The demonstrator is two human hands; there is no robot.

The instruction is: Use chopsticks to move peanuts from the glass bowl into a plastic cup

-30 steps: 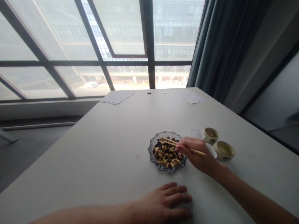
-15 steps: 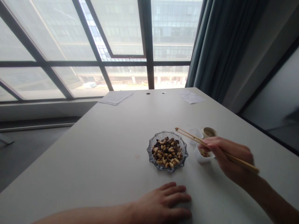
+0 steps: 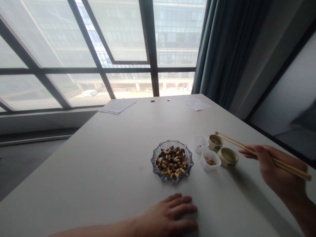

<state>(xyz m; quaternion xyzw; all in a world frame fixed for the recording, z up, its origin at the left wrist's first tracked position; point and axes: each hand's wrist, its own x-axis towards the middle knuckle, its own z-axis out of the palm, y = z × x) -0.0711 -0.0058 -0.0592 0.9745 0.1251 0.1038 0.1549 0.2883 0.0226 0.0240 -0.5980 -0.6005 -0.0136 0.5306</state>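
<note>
A pair of wooden chopsticks (image 3: pixel 249 149) is gripped in my right hand (image 3: pixel 281 168). Their tips, with a small bit between them, hover by the far beige ceramic cup (image 3: pixel 215 142), which holds some small pieces. Nearer stands a second beige cup (image 3: pixel 228 157). Left of the cups are two white plastic tubs: the near tub (image 3: pixel 209 164) has light brown pieces in it, the far tub (image 3: pixel 200 144) a small dark piece. My left hand (image 3: pixel 170 210) lies flat on the table, fingers apart, in front of a scalloped glass bowl (image 3: pixel 154 163) of peanuts and dark dried bits.
The white table (image 3: pixel 98 164) reaches toward the windows. Stacked paper sheets (image 3: pixel 118 106) lie at its far left, and another paper (image 3: pixel 198 104) at the far right. A dark curtain (image 3: pixel 217 52) hangs beyond the right corner.
My right hand has carried the chopsticks right, from near the glass bowl to the far beige cup, uncovering the near cup. The view has shifted slightly; my left hand stays on the table.
</note>
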